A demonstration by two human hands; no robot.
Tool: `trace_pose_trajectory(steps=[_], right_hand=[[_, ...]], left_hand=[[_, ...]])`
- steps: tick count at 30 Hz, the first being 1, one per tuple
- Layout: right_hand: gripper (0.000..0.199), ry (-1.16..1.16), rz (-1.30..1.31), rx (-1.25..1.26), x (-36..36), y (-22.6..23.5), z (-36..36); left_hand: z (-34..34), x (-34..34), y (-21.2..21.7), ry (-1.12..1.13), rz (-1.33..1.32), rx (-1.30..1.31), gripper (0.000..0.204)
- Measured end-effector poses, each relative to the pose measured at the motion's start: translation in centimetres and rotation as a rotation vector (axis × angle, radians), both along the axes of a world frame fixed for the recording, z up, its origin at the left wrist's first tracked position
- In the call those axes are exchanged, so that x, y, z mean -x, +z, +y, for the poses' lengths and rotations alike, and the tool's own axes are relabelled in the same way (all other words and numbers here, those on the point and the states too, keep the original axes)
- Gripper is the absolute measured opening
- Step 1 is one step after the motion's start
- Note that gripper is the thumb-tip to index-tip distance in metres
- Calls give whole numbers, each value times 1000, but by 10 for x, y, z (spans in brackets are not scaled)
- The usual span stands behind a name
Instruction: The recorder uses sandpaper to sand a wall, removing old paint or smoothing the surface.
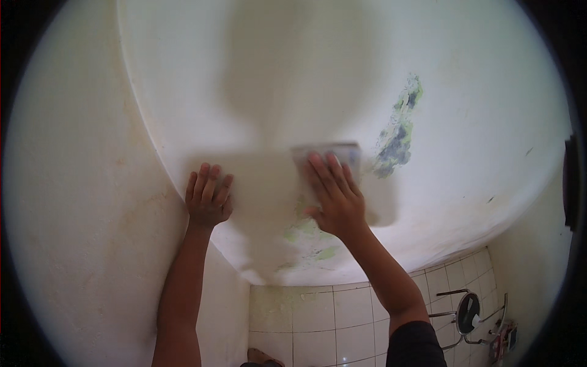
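My right hand [337,205] lies with fingers stretched over a greyish sheet of sandpaper [353,154], pressing it flat against the white wall [483,128]. Motion slightly blurs the sheet, and the palm and fingers hide much of it. To the right of the sheet is a long patch of peeled paint [394,147], grey and green. Fainter greenish marks [312,235] show below the hand. My left hand [210,194] rests on the wall by the corner with its fingers extended, holding nothing.
A side wall [79,202] meets the worked wall along the left corner. Below is a white tiled floor [351,309], with my foot [264,356] at the bottom. A metal-legged stool [469,313] with a dark round seat stands lower right. Something dark [570,183] hangs at the right edge.
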State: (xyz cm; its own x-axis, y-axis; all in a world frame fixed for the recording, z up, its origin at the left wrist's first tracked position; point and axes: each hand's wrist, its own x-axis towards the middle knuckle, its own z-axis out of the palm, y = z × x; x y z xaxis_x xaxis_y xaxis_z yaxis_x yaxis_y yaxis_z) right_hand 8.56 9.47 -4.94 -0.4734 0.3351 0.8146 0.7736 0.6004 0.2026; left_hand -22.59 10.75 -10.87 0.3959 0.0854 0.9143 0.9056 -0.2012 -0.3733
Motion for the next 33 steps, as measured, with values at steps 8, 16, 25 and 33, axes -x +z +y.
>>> trace_pose_trajectory(steps=[8,16,25,33], right_hand=[[53,-290,-249,-24,-40,-37,15],[57,-127,-332,-282,-2,14,31],[62,-222,-178,-238,-2,23,17],[51,-55,-91,-270,23,56,11]], left_hand=[[5,-1,0,-12,8,-21,39],[6,-2,-2,-12,4,-12,39],[3,-2,1,2,-6,-18,37],[3,-5,-1,19,-4,-34,39]])
